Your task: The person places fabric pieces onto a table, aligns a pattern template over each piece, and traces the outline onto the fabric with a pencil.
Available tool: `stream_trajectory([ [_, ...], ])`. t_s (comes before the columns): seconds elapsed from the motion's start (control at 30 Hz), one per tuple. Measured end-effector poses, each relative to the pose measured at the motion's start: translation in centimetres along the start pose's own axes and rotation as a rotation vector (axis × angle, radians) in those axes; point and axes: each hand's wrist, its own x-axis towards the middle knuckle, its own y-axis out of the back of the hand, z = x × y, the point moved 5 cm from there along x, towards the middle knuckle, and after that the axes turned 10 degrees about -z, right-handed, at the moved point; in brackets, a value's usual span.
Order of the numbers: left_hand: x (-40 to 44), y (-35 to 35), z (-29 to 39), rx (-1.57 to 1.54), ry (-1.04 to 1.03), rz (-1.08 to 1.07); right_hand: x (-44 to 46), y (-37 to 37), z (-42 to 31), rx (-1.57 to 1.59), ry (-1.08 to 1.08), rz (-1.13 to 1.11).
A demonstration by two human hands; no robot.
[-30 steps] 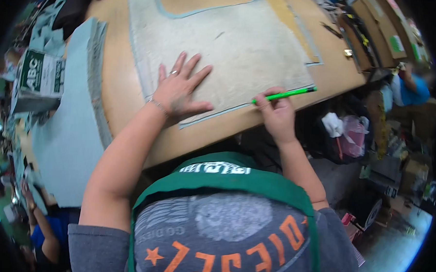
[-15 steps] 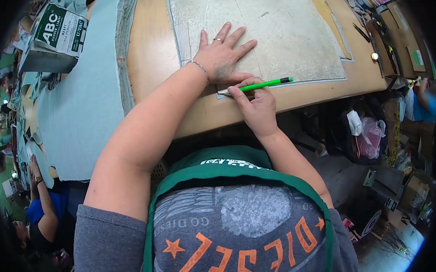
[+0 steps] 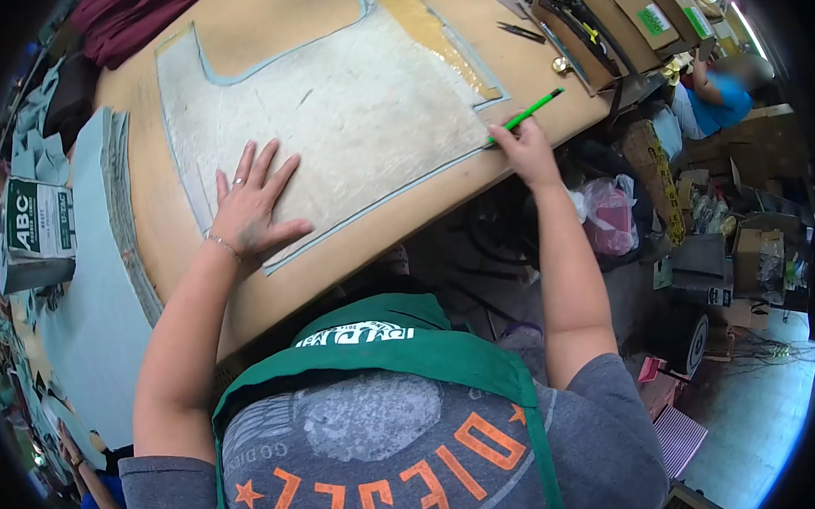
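Note:
My left hand (image 3: 253, 213) lies flat with spread fingers on a pale, scuffed pattern sheet (image 3: 341, 115), near its lower left corner. Light blue material (image 3: 373, 206) shows as a thin border around the sheet's edges. Farther right, my right hand (image 3: 526, 150) is closed around a bright green pencil (image 3: 534, 113). The pencil's dark end points up and to the right, and its lower end is at the sheet's right corner. Fingers partly hide that tip, so I cannot tell whether it touches. A yellowish strip (image 3: 435, 37) runs along the sheet's far right side.
Stacked light blue sheets (image 3: 89, 259) and an ABC rubber cement can (image 3: 37, 234) stand at left. Maroon fabric (image 3: 136, 11) lies at the far left of the wooden table (image 3: 353, 252). Boxes (image 3: 599, 35) line the right end. A person in blue (image 3: 719, 100) is beyond.
My right hand has moved with the pencil from beside my left hand to the sheet's right corner. My left hand stays flat near the lower left corner. The camera view has turned.

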Motion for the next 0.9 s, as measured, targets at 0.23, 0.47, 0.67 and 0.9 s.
stream_trajectory([
  [0.23, 1.7, 0.5, 0.5, -0.144, 0.066, 0.040, 2.4, 1.5, -1.6, 0.291, 0.080, 0.116],
  [0.47, 10.8, 2.5, 13.5, -0.084, -0.264, 0.112, 2.7, -0.3, -0.1, 0.148, 0.157, 0.129],
  [0.67, 15.1, 2.3, 17.7, -0.086, -0.291, 0.136, 2.6, -0.5, -1.9, -0.062, 0.244, 0.152],
  [0.9, 15.1, 2.2, 17.9, -0.061, -0.277, 0.143, 0.8, 0.3, -2.7, -0.112, 0.230, 0.082],
])
